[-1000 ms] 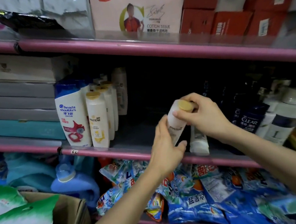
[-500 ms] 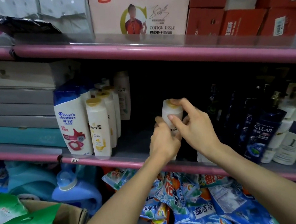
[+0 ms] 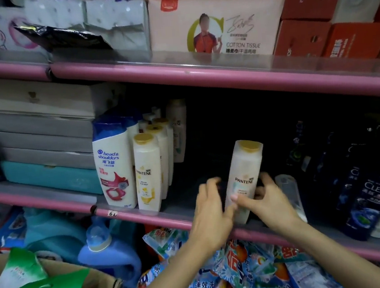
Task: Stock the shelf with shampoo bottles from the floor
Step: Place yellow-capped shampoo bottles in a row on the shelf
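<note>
— Since a second ago, what has moved?

— Both hands have come down from the gold cap to the lower body of the white Pantene shampoo bottle with a gold cap (image 3: 245, 178), which was tilted in the air and now stands near upright on the middle pink-edged metal shelf (image 3: 145, 217), leaning slightly right.

— Going left to right, what stands there?

— At far left, a stack of flat grey and teal boxes (image 3: 46, 155). Next, a white Head & Shoulders bottle with a blue cap (image 3: 113, 167), then a row of white gold-capped Pantene bottles (image 3: 147, 173) running back into the shelf.

— And the hands?

— The left hand (image 3: 211, 213) is blurred, its fingers spread and loosely curved just left of the bottle; I cannot tell whether it touches. The right hand (image 3: 267, 202) reaches in from the right, thumb pressed on the front label, fingers curled behind the bottle, gripping it.

— Room to move?

— An open dark gap lies between the Pantene row and the held bottle. The bottle's base sits close behind the shelf's front lip. Just right of it lies a white tube-like bottle (image 3: 288, 187), then dark blue Clear bottles (image 3: 373, 198) crowd the right end.
</note>
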Demonstrator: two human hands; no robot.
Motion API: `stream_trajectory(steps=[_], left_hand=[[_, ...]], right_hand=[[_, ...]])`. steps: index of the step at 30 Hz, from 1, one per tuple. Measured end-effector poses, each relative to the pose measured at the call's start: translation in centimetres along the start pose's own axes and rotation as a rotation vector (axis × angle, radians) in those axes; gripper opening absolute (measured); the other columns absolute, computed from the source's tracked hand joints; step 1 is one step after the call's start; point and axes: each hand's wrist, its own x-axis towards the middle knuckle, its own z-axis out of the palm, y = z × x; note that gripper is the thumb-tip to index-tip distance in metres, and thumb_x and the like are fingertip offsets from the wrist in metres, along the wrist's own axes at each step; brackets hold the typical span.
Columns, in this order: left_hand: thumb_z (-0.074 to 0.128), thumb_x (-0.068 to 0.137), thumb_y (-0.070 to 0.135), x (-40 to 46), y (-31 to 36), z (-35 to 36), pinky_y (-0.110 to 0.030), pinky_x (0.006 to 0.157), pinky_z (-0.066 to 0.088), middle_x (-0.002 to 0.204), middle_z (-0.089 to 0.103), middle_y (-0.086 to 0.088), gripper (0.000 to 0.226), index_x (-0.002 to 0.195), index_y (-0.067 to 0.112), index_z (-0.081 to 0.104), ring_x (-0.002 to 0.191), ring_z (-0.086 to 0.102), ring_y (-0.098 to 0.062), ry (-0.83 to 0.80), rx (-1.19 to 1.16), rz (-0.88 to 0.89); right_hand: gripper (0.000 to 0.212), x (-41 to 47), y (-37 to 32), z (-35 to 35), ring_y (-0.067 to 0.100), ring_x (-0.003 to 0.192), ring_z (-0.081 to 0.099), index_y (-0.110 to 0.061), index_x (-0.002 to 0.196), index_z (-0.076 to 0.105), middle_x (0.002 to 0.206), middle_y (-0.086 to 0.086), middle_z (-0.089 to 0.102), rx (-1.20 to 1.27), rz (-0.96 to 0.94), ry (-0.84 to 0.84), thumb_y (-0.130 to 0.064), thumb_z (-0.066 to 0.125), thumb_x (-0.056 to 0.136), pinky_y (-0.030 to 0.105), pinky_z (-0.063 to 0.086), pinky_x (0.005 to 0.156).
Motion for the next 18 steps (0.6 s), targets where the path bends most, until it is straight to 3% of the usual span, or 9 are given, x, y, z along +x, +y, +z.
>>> stream_trajectory(steps=[3, 6, 8, 12, 15, 18], left_hand=[[0.058, 0.091, 0.024, -2.7, -2.6, -2.0, -0.02, 0.1, 0.034, 0.123, 0.04, 0.009, 0.044, 0.131, 0.025, 0.039, 0.111, 0.037, 0.005, 0.31, -0.006, 0.035], [0.065, 0.085, 0.015, -3.3, -4.8, -4.0, -0.028, 0.097, 0.035, 0.119, 0.041, 0.001, 0.042, 0.122, 0.02, 0.045, 0.107, 0.038, -0.001, 0.644, 0.0, -0.038], [0.07, 0.08, 0.012, -2.3, -5.4, -5.2, -0.03, 0.096, 0.031, 0.121, 0.038, -0.009, 0.051, 0.125, 0.011, 0.045, 0.108, 0.033, -0.009, 0.776, 0.048, -0.105], [0.073, 0.079, 0.018, -0.7, -6.1, -6.6, -0.037, 0.099, 0.034, 0.128, 0.034, -0.014, 0.067, 0.134, 0.007, 0.036, 0.117, 0.038, -0.027, 0.743, 0.076, -0.141], [0.072, 0.079, 0.025, -0.6, -6.7, -6.7, -0.037, 0.1, 0.034, 0.129, 0.032, -0.012, 0.074, 0.138, 0.011, 0.029, 0.119, 0.041, -0.03, 0.694, 0.125, -0.141], [0.077, 0.075, 0.023, -0.5, -6.9, -6.8, -0.038, 0.097, 0.038, 0.127, 0.039, -0.015, 0.078, 0.136, 0.011, 0.03, 0.116, 0.047, -0.032, 0.675, 0.196, -0.122]], right_hand=[[0.044, 0.6, 1.1, 1.0, 0.007, 0.094, 0.066, -0.026, 0.11, 0.061, 0.101, -0.011, 0.07, -0.061, 0.048, -0.042, -0.037, 0.08, 0.072, 0.028, 0.055, 0.081], [0.042, 1.8, 0.7, 2.7, 0.005, 0.092, 0.066, -0.021, 0.112, 0.062, 0.102, -0.008, 0.07, 0.005, 0.036, -0.03, -0.031, 0.078, 0.075, 0.024, 0.054, 0.078], [0.039, 3.2, 0.1, 4.2, 0.003, 0.089, 0.064, -0.019, 0.111, 0.061, 0.103, -0.005, 0.069, 0.045, 0.031, -0.015, -0.028, 0.078, 0.077, 0.02, 0.052, 0.074], [0.044, 5.5, -0.6, 7.4, 0.01, 0.093, 0.063, -0.02, 0.115, 0.055, 0.106, -0.005, 0.064, 0.061, 0.06, -0.017, -0.021, 0.077, 0.078, 0.024, 0.051, 0.077], [0.045, 6.8, -0.5, 9.7, 0.014, 0.099, 0.06, -0.02, 0.119, 0.051, 0.111, -0.003, 0.061, 0.035, 0.056, -0.02, -0.016, 0.074, 0.081, 0.029, 0.05, 0.085], [0.038, 8.4, -0.6, 11.5, 0.011, 0.099, 0.059, -0.022, 0.116, 0.051, 0.108, -0.006, 0.06, 0.067, 0.029, -0.032, -0.013, 0.07, 0.084, 0.026, 0.048, 0.084]])
